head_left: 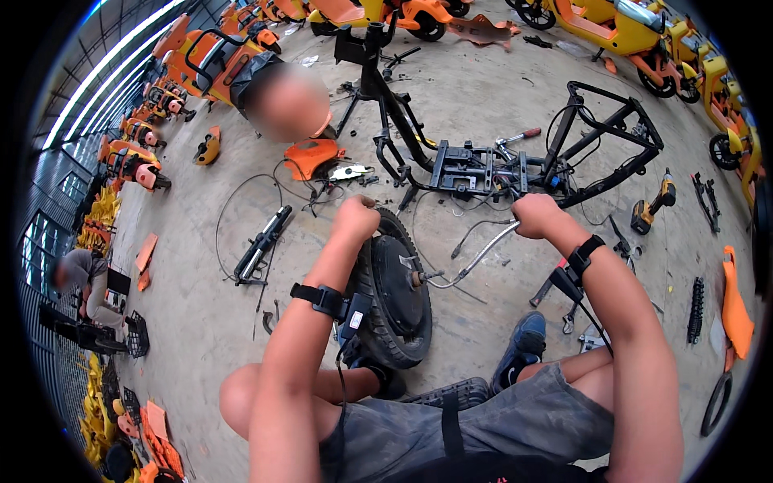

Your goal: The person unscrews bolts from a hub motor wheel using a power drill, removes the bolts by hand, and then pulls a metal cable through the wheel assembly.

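A hub motor wheel (400,290) with a black tyre stands on the floor between my legs. My left hand (357,217) is closed on the upper rim of its tyre. From the axle at the wheel's side runs a motor cable (475,264) in a silvery sleeve. My right hand (538,216) grips this cable farther up, with the fingers wrapped round it; the cable bows between hand and axle. Just beyond my hands lies a black scooter frame (475,173), its loose wires hanging near my right hand.
A shock absorber pair (263,244) lies left of the wheel. On the right are a cordless drill (654,203), a hammer (551,282), a coil spring (696,310) and an orange panel (736,302). Orange and yellow scooters (620,32) stand around. Another person (88,282) works at far left.
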Available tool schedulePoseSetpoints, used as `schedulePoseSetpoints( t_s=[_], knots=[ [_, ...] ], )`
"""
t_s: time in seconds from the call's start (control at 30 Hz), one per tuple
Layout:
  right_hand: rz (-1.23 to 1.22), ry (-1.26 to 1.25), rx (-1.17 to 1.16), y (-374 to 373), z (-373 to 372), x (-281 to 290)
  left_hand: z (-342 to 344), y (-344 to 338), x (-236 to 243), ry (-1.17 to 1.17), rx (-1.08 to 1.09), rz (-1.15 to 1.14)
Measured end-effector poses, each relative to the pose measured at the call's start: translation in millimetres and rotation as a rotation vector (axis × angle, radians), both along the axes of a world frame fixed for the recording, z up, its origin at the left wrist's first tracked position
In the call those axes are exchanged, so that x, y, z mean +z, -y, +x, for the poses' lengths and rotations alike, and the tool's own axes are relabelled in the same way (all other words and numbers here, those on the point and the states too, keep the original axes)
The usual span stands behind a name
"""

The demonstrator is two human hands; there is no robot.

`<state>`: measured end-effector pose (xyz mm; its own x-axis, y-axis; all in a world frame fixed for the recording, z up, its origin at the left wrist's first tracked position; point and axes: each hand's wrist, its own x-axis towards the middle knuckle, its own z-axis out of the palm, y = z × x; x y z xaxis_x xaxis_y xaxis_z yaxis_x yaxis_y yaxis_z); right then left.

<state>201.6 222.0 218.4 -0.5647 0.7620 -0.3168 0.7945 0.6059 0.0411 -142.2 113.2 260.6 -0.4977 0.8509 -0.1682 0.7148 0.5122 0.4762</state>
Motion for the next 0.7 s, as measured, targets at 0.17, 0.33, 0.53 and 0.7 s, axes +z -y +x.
schedulePoseSetpoints(
  t_s=[0.17,0.33,0.53,0.7],
  knots=[
    [-0.057,0.100,-0.075,7,4,-6,5,6,21,0.208,-0.089,0.084],
    [-0.060,0.058,-0.074,-1,17,-6,-7,19,24,0.284,-0.408,0.127],
    [-0.088,0.096,0.065,-13,14,10,-33,14,-11,0.454,-0.135,0.096],
    [-0.211,0.200,0.193,-1,6,59,-23,7,12,0.581,-0.157,-0.011]
  ],
)
